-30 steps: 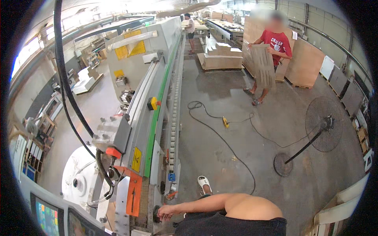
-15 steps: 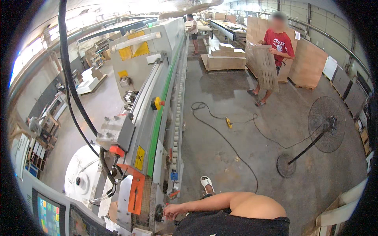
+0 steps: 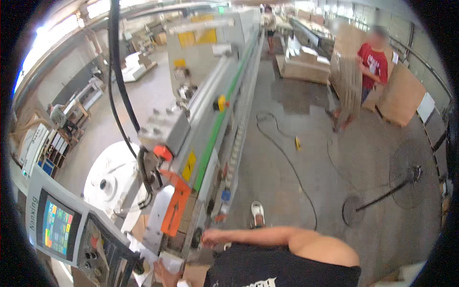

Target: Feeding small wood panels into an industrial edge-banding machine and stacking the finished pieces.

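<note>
At the near end of a long edge-banding-type machine [image 3: 217, 124], my right hand [image 3: 213, 237] reaches across with its fingers closed at a round black knob [image 3: 196, 237] on the machine's side. My left hand [image 3: 167, 274] shows at the lower edge, somewhat blurred, its fingers stretched out against a pale block-like part [image 3: 171, 262]. Beside it lies a light brown board [image 3: 196, 274], partly hidden by my black shirt. An orange plate with an arrow [image 3: 176, 210] stands just beyond my hands.
A control panel with a lit screen [image 3: 58, 225] is at the left. On the floor at right lie a black cable [image 3: 287, 160] and a standing fan [image 3: 353, 210]. A co-worker in a red shirt [image 3: 374, 64] holds brown panels [image 3: 351, 91] near stacked boards [image 3: 306, 69].
The view has swung left and down, so the machine sits further right. My left hand has come into view at the lower edge. My right hand stays at the knob.
</note>
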The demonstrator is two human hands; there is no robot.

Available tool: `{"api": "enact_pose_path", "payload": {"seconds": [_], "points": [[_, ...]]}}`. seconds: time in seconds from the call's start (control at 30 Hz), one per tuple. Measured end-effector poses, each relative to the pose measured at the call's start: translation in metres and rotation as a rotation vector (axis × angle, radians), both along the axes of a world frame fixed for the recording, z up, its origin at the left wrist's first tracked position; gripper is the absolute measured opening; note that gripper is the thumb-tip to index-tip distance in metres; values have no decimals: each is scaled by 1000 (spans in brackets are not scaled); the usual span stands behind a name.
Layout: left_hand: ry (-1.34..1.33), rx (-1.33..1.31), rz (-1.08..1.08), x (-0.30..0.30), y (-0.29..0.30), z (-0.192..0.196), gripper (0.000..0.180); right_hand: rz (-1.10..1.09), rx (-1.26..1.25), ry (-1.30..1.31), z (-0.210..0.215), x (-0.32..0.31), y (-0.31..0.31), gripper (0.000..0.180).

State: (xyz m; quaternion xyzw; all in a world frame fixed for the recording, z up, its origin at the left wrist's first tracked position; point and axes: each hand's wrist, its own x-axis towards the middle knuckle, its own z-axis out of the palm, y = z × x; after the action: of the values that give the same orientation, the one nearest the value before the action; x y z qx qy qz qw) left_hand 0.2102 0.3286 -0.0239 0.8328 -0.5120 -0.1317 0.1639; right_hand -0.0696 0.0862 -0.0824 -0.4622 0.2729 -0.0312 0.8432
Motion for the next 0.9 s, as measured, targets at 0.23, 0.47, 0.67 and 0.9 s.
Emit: {"api": "enact_pose_path", "payload": {"seconds": [0.23, 0.47, 0.67, 0.9], "points": [[15, 94, -48, -10, -19, 15, 122, -13, 60, 48, 23, -24, 4, 25], [92, 26, 69, -27, -36, 39, 117, -75, 113, 19, 8, -27, -8, 30], [112, -153, 109, -21, -31, 13, 116, -28, 86, 84, 11, -25, -8, 31], [209, -113, 49, -97, -71, 111, 106, 41, 14, 57, 29, -25, -3, 41]]}}
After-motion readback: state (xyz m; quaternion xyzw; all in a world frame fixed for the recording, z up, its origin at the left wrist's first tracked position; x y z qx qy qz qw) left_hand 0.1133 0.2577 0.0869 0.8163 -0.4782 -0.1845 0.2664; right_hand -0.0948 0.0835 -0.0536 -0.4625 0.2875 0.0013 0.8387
